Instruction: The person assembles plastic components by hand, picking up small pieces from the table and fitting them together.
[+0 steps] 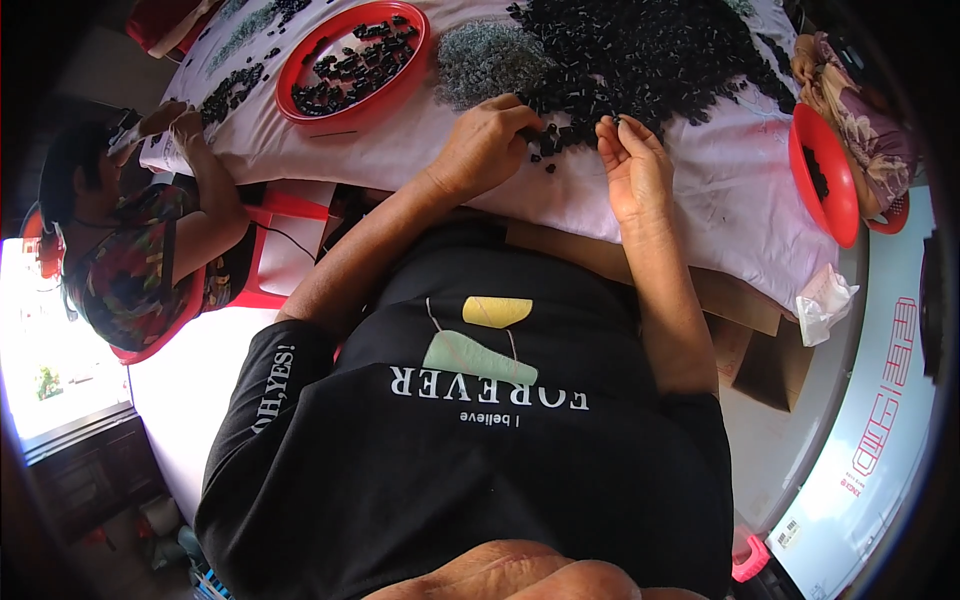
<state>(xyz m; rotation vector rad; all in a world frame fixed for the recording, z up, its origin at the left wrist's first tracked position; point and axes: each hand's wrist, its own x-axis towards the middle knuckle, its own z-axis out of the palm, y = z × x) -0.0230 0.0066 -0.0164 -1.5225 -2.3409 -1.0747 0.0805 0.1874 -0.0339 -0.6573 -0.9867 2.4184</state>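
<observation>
At the near edge of a large heap of small black plastic pieces (650,60), both my hands work over the pink cloth. My left hand (488,145) is closed, its fingers bent and pressed together, with small black pieces right at its fingertips. Whatever it grips is too small to tell. My right hand (640,170) is turned palm up, thumb and fingertips brought together by the heap. Anything in that pinch cannot be made out. Beside the heap, beyond my left hand, lies a mound of small silvery metal parts (490,62). A few loose black pieces (550,168) lie between my hands.
The pink tablecloth (740,190) drapes over the table's near edge. A red-rimmed tray (424,50) of black pieces stands at the left, a red bowl (848,195) at the right. Co-workers sit at the left (130,240) and right (865,130). Crumpled white plastic (828,303) hangs at the right corner.
</observation>
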